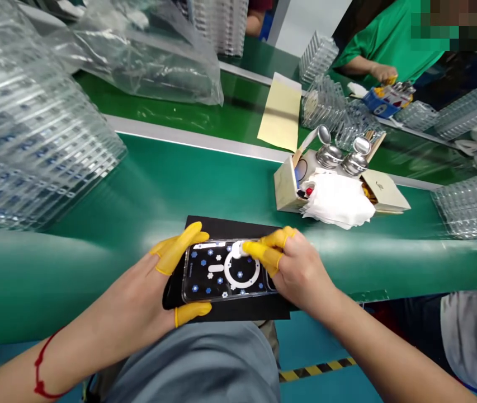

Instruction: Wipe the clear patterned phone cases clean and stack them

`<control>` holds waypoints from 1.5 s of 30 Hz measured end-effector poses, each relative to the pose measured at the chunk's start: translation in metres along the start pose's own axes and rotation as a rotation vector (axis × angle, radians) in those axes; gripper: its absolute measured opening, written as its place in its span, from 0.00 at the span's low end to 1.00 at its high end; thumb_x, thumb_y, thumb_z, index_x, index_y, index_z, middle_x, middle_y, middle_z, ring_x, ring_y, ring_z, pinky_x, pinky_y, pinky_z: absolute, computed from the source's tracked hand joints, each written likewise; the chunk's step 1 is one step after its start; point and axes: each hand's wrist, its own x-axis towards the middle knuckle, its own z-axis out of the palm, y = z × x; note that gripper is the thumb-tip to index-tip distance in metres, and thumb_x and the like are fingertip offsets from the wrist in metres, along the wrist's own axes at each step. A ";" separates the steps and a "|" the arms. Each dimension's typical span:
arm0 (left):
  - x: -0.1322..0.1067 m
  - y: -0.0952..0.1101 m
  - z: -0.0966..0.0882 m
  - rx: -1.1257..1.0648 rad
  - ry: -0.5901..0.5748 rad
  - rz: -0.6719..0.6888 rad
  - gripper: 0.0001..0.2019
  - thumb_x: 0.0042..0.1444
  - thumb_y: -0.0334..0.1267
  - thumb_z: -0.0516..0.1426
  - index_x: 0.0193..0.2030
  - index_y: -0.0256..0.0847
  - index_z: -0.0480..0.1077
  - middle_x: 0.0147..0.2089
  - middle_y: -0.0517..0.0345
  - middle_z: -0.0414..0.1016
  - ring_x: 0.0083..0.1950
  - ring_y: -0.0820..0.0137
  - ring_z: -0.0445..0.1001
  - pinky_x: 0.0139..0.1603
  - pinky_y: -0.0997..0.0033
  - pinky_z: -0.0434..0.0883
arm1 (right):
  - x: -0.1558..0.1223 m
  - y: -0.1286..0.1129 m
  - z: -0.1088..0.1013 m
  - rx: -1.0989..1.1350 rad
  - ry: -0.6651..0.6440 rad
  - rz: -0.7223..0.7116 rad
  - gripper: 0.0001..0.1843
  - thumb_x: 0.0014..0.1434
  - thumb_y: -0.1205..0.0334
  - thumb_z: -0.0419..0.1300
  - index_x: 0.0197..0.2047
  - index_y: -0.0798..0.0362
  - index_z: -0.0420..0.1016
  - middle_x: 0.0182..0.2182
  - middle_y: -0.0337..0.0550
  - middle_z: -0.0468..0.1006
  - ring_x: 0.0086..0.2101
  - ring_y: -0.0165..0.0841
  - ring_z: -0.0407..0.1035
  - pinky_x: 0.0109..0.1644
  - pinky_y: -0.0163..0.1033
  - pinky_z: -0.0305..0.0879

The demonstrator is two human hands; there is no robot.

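A clear phone case (198,278) with blue and white flowers and a white ring lies before me over a black sheet (238,311). My left hand (154,282), in yellow finger cots, grips its left end, fingers along the far edge and thumb at the near edge. Pinched in my right hand (299,263), also in yellow finger cots, is a small white wipe (237,249). It presses against the case at the top of the ring. The right hand covers part of the case's right end.
Stacked clear trays (32,129) stand at left and more trays (473,204) at right. A supply box (287,187) holds metal pump bottles (329,155) and white cloths (336,198). Behind are a plastic bag (150,67), yellow paper (280,112) and a person in green (393,45).
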 end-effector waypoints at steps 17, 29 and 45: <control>0.022 0.015 0.002 0.144 -0.032 0.132 0.41 0.70 0.63 0.54 0.80 0.46 0.45 0.74 0.41 0.68 0.74 0.49 0.69 0.73 0.46 0.71 | -0.012 -0.049 0.009 -0.057 0.095 0.058 0.22 0.74 0.75 0.49 0.52 0.55 0.85 0.37 0.46 0.83 0.35 0.38 0.68 0.37 0.44 0.62; -0.009 0.018 -0.035 0.122 0.031 0.110 0.45 0.64 0.62 0.63 0.79 0.47 0.50 0.71 0.46 0.73 0.70 0.55 0.75 0.72 0.57 0.73 | -0.013 -0.007 -0.018 0.075 0.407 0.361 0.12 0.69 0.70 0.65 0.52 0.46 0.84 0.40 0.39 0.82 0.39 0.30 0.77 0.45 0.34 0.74; 0.033 0.051 -0.136 0.531 0.282 0.377 0.40 0.66 0.54 0.65 0.77 0.44 0.53 0.68 0.40 0.73 0.70 0.52 0.72 0.72 0.53 0.71 | -0.068 0.024 0.031 0.068 0.485 0.487 0.08 0.66 0.54 0.66 0.46 0.40 0.87 0.42 0.44 0.86 0.35 0.41 0.82 0.32 0.38 0.77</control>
